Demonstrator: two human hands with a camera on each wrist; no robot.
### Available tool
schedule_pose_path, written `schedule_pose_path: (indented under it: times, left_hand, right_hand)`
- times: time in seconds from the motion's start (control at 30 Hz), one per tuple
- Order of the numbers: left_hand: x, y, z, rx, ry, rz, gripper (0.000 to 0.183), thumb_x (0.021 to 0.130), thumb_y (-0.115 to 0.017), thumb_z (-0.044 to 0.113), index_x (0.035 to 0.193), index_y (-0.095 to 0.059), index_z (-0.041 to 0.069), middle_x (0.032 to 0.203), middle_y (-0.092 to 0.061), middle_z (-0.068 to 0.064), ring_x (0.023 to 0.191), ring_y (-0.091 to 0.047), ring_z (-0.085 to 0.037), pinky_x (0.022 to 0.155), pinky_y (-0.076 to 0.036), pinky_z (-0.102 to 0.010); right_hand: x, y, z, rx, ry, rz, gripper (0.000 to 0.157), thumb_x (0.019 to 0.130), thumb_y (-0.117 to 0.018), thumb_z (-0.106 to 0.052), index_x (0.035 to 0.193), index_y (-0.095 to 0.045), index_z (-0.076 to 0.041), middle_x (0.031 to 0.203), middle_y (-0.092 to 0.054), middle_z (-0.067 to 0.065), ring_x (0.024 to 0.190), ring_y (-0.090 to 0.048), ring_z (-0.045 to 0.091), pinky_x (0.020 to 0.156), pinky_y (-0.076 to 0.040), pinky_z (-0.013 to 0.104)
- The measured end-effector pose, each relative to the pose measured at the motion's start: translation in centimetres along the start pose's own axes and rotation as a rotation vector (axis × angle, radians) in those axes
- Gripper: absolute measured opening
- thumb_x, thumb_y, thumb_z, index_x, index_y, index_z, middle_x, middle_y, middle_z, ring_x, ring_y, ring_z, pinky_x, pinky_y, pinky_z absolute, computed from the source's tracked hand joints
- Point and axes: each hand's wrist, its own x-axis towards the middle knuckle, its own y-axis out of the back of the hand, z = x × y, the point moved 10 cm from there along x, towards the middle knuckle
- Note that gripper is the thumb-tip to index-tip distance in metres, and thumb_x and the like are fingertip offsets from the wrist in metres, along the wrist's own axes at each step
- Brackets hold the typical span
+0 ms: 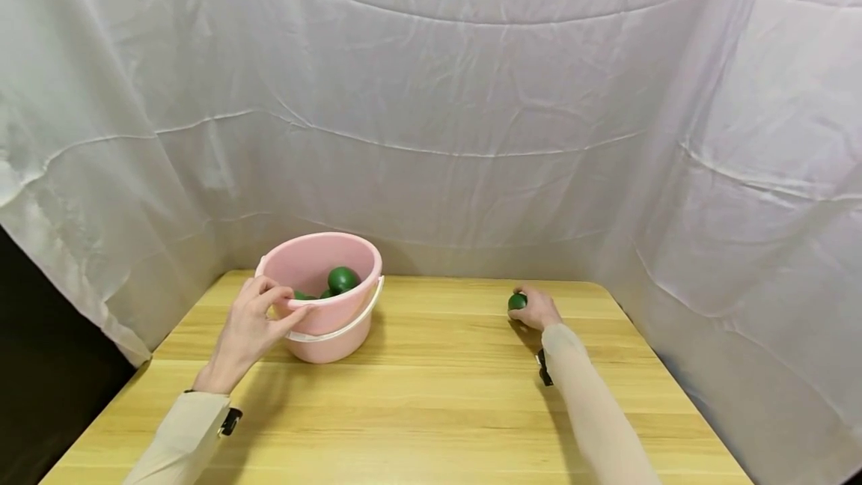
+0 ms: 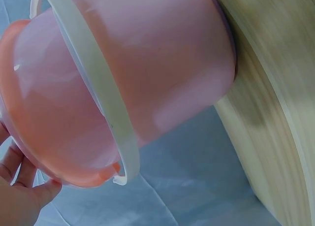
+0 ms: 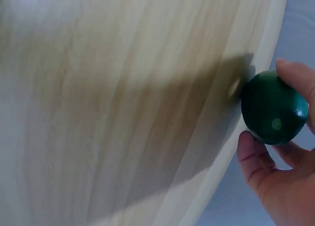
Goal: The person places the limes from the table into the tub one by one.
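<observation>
A pink bucket (image 1: 328,348) stands upright at the left of the table, its white handle (image 2: 93,58) lowered against its near side. Several round green fruits (image 1: 343,279) lie inside it; its wall partly hides the lower ones. My left hand (image 1: 248,328) pinches the bucket's near-left rim, fingers over the edge and thumb outside. At the far right, my right hand (image 1: 536,309) grips a single glossy, dark green round fruit (image 3: 274,107) between thumb and fingers. That fruit is at or just above the tabletop; contact with the wood cannot be made out.
The light wooden table (image 1: 417,410) has a rounded far-right corner. Pale cloth (image 1: 431,96) hangs behind it and along both sides. A dark area (image 1: 47,365) shows past the cloth at the left. Black bands (image 1: 544,367) sit on both wrists.
</observation>
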Motion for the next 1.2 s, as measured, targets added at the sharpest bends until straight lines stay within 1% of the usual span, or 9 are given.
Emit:
schedule_pose_path:
  times: [0.1, 0.33, 0.43, 0.53, 0.6, 0.73, 0.93, 1.07, 1.2]
  left_hand:
    - [0.0, -0.1, 0.0, 0.005, 0.006, -0.006, 0.03, 0.061, -0.091, 0.014, 0.078, -0.068, 0.003, 0.081, -0.055, -0.007, 0.083, -0.047, -0.021, 0.073, -0.034, -0.027]
    - [0.0, 0.0, -0.2, 0.019, 0.019, -0.011, 0.03, 0.061, -0.091, 0.014, 0.078, -0.069, 0.003, 0.082, -0.055, -0.007, 0.083, -0.047, -0.021, 0.072, -0.035, -0.026]
    - [-0.1, 0.1, -0.2, 0.021, 0.023, -0.008, 0.029, 0.061, -0.091, 0.014, 0.078, -0.069, 0.004, 0.082, -0.055, -0.007, 0.083, -0.047, -0.021, 0.072, -0.034, -0.026]
    - [-0.2, 0.2, -0.3, 0.019, 0.025, -0.006, 0.029, 0.061, -0.091, 0.013, 0.078, -0.069, 0.004, 0.082, -0.055, -0.007, 0.082, -0.047, -0.02, 0.071, -0.034, -0.025]
    - [-0.2, 0.2, -0.2, 0.017, 0.023, -0.005, 0.029, 0.061, -0.091, 0.013, 0.078, -0.069, 0.004, 0.082, -0.055, -0.007, 0.082, -0.047, -0.02, 0.071, -0.034, -0.025]
    - [-0.1, 0.2, -0.2, 0.02, 0.01, -0.006, 0.03, 0.061, -0.091, 0.015, 0.079, -0.069, 0.003, 0.082, -0.055, -0.008, 0.083, -0.047, -0.022, 0.072, -0.035, -0.026]
    - [-0.1, 0.3, -0.2, 0.013, 0.008, 0.008, 0.032, 0.059, -0.09, 0.014, 0.079, -0.068, 0.002, 0.082, -0.054, -0.008, 0.084, -0.048, -0.024, 0.072, -0.034, -0.027]
    - [-0.1, 0.1, -0.1, 0.015, 0.006, -0.005, 0.031, 0.061, -0.09, 0.015, 0.079, -0.068, 0.003, 0.082, -0.054, -0.008, 0.084, -0.048, -0.024, 0.073, -0.035, -0.028]
    - [0.0, -0.1, -0.2, 0.012, 0.01, -0.011, 0.029, 0.062, -0.09, 0.014, 0.079, -0.068, 0.004, 0.082, -0.054, -0.008, 0.085, -0.048, -0.025, 0.074, -0.035, -0.03]
  right_hand:
    - [0.0, -0.4, -0.2, -0.008, 0.0, -0.004, 0.059, 0.085, -0.071, -0.024, 0.139, -0.052, -0.008, 0.13, -0.057, 0.024, 0.109, -0.058, 0.042, 0.087, -0.051, 0.053]
    - [0.0, -1.1, -1.0, -0.012, 0.039, -0.02, 0.052, 0.089, -0.068, -0.019, 0.137, -0.054, -0.004, 0.132, -0.056, 0.025, 0.111, -0.057, 0.04, 0.088, -0.05, 0.052]
    - [0.0, -1.1, -1.2, -0.023, 0.046, -0.019, 0.052, 0.088, -0.068, -0.018, 0.136, -0.054, -0.003, 0.132, -0.055, 0.026, 0.111, -0.057, 0.04, 0.088, -0.05, 0.053]
    - [-0.1, -1.2, -1.1, -0.008, 0.032, -0.017, 0.055, 0.086, -0.071, -0.02, 0.135, -0.053, -0.002, 0.13, -0.056, 0.027, 0.11, -0.057, 0.04, 0.088, -0.05, 0.053]
    - [-0.1, -1.2, -0.9, 0.019, 0.01, -0.008, 0.058, 0.084, -0.073, -0.021, 0.135, -0.052, -0.002, 0.128, -0.056, 0.027, 0.108, -0.058, 0.04, 0.086, -0.051, 0.052]
    - [-0.2, -0.6, -0.3, 0.081, -0.031, 0.053, 0.061, 0.081, -0.074, -0.022, 0.135, -0.052, -0.004, 0.124, -0.058, 0.024, 0.104, -0.06, 0.039, 0.082, -0.053, 0.049]
    - [0.1, 0.3, -0.6, 0.164, 0.001, 0.131, 0.057, 0.081, -0.072, -0.025, 0.132, -0.056, -0.007, 0.12, -0.061, 0.021, 0.102, -0.061, 0.036, 0.078, -0.055, 0.045]
    - [0.0, 0.9, -0.9, 0.271, 0.009, 0.175, 0.053, 0.081, -0.072, -0.021, 0.13, -0.055, -0.009, 0.121, -0.058, 0.02, 0.103, -0.06, 0.036, 0.081, -0.055, 0.045]
    - [-0.2, 1.2, -1.6, 0.414, -0.008, 0.193, 0.059, 0.083, -0.072, -0.016, 0.135, -0.044, -0.008, 0.127, -0.05, 0.02, 0.108, -0.057, 0.037, 0.083, -0.053, 0.046]
